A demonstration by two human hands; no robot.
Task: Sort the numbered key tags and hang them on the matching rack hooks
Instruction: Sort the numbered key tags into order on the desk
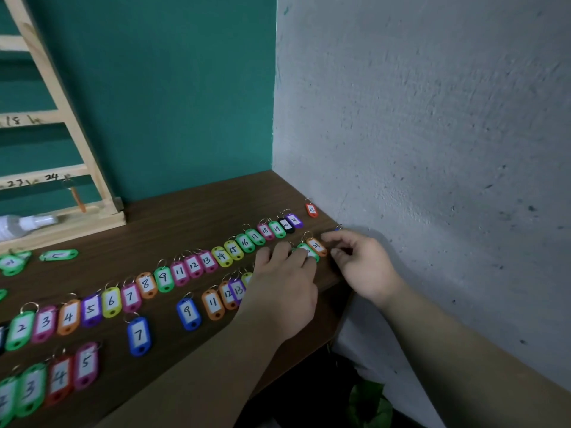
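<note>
rack [77,128] cropped left, left hand [278,291] hides tags [246,278]

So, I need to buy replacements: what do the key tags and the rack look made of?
Key tags: glossy coloured plastic, judging by sheen; labels look like paper, rings like metal. Rack: pale, matt, probably unvarnished wood; faint grain shows.

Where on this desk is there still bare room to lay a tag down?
Bare desk runs between the rack and the top row, back to the corner. A smaller gap lies between blue 7 and blue 9. Crowded: by the wall, where left hand and right hand meet.
</note>
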